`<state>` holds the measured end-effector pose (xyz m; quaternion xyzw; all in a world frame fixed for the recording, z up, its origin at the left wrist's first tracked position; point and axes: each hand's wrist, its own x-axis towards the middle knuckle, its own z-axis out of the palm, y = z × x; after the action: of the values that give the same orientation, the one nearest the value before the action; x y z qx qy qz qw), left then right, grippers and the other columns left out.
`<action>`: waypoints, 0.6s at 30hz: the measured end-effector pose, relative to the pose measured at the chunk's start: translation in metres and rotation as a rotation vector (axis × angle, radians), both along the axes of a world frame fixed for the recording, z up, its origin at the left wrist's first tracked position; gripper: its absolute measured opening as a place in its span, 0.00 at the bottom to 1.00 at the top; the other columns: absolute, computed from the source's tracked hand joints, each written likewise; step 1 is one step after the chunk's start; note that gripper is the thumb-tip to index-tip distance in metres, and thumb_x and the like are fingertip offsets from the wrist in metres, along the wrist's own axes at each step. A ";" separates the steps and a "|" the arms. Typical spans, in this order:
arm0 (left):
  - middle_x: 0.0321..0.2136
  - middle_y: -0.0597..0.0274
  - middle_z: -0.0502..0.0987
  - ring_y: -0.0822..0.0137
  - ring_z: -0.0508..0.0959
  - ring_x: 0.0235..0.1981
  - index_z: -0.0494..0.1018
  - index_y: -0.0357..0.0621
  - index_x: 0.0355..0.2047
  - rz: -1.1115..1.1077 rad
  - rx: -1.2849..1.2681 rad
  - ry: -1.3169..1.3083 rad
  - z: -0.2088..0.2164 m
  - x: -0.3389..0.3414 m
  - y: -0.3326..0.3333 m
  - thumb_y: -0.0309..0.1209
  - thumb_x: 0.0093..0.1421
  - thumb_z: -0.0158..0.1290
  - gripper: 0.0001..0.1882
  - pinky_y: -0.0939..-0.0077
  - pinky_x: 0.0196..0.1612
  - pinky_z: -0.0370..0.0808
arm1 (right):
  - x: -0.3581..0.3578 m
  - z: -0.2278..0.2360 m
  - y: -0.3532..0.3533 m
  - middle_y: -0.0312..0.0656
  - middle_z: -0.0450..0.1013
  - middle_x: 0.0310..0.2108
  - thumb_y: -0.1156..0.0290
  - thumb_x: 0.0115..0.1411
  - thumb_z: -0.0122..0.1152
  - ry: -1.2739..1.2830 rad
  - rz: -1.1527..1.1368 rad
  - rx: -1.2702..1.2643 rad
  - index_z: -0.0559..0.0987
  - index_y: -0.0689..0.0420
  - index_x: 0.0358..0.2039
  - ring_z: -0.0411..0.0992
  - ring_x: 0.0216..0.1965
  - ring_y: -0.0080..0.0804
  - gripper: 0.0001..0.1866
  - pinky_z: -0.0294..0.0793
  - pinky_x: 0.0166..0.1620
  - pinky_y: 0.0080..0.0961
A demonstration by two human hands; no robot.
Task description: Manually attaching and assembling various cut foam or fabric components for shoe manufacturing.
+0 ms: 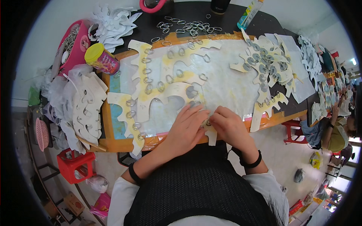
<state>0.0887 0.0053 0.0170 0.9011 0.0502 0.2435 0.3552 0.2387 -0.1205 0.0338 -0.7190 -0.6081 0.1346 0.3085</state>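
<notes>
My left hand (187, 126) and my right hand (229, 126) meet at the near edge of a wooden board (107, 141) covered with glue-stained plastic sheet. Together they pinch a cream cut-out piece (212, 136) with a small metal oval ring (208, 122) at their fingertips. Several more cream cut-out pieces (158, 84) with rings stuck on lie across the board in front of my hands. Loose metal rings (190, 27) are scattered on the dark table beyond the board.
A stack of finished pieces (266, 62) lies at the right, blank cut-outs (86, 107) at the left. A yellow-lidded can (101, 58) and pink basket (75, 45) stand far left. Red stools (75, 164) sit below. Another person (333, 132) works at the right.
</notes>
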 end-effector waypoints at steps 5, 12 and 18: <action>0.44 0.57 0.75 0.57 0.74 0.52 0.67 0.44 0.48 -0.072 -0.180 0.153 -0.017 0.013 0.004 0.22 0.48 0.61 0.26 0.50 0.63 0.58 | -0.006 -0.009 -0.004 0.42 0.66 0.27 0.76 0.51 0.60 0.009 -0.051 -0.021 0.74 0.58 0.31 0.70 0.28 0.41 0.06 0.71 0.30 0.33; 0.40 0.64 0.76 0.60 0.74 0.52 0.71 0.46 0.41 -0.046 -0.025 0.164 -0.014 0.009 0.005 0.23 0.48 0.61 0.19 0.42 0.65 0.47 | -0.018 -0.012 -0.013 0.42 0.66 0.26 0.76 0.53 0.60 0.099 -0.031 0.043 0.74 0.58 0.34 0.70 0.27 0.42 0.07 0.70 0.29 0.33; 0.38 0.64 0.76 0.59 0.72 0.53 0.75 0.45 0.28 -0.010 0.042 0.116 -0.014 0.001 -0.002 0.24 0.48 0.60 0.07 0.38 0.64 0.46 | -0.006 0.006 -0.022 0.41 0.67 0.28 0.79 0.52 0.60 0.354 -0.007 -0.004 0.76 0.57 0.38 0.69 0.27 0.39 0.12 0.71 0.30 0.32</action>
<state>0.0902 0.0035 0.0031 0.9212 0.0611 0.1903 0.3338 0.2330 -0.1423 0.0397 -0.6868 -0.5413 0.2592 0.4100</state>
